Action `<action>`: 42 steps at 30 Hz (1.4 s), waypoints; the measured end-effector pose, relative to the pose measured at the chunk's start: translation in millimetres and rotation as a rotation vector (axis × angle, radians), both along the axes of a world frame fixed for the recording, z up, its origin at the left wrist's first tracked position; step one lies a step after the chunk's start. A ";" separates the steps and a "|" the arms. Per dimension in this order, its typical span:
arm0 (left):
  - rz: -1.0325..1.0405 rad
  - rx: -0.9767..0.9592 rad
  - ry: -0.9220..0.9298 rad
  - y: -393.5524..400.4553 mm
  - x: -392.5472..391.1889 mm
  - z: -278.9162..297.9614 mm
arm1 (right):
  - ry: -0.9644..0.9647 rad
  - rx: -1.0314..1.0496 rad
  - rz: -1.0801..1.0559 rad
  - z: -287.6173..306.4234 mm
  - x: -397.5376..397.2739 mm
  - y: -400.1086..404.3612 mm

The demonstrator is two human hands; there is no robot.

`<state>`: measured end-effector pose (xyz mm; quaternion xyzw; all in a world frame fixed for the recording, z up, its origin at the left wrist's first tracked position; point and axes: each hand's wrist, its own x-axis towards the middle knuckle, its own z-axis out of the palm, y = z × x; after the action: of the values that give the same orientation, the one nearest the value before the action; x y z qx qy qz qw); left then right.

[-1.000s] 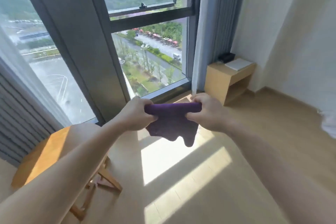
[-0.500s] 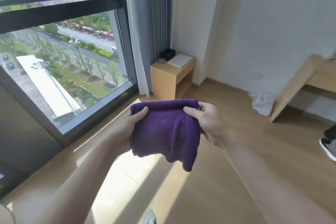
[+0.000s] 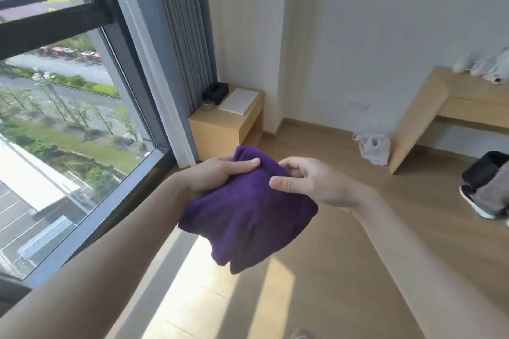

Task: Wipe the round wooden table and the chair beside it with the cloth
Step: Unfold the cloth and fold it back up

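Both hands grasp the folded purple cloth (image 3: 248,209) in mid-air, left hand (image 3: 217,176) and right hand (image 3: 311,184) pinching its upper edge, over sunlit wooden floor (image 3: 344,270), with a window (image 3: 68,124) left of the grip, a small cabinet (image 3: 228,121) beyond, a bench (image 3: 440,107) to the right.

Cloth (image 3: 248,215) hanging btwn both hands, window (image 3: 63,118) sitting left, side table (image 3: 220,124) behind, bag (image 3: 373,147) lying right.
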<state>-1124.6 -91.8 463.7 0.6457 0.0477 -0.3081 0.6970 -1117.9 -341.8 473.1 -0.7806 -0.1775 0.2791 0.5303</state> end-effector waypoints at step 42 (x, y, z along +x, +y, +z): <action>0.576 -0.271 0.341 2.7 802.1 -174.7 | 0.174 -0.121 -0.209 -162.1 902.5 11.7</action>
<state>-322.5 -89.1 289.1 0.4468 0.3021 -0.2057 0.8165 -215.4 -330.1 310.9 -0.7984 -0.0316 0.2992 0.5217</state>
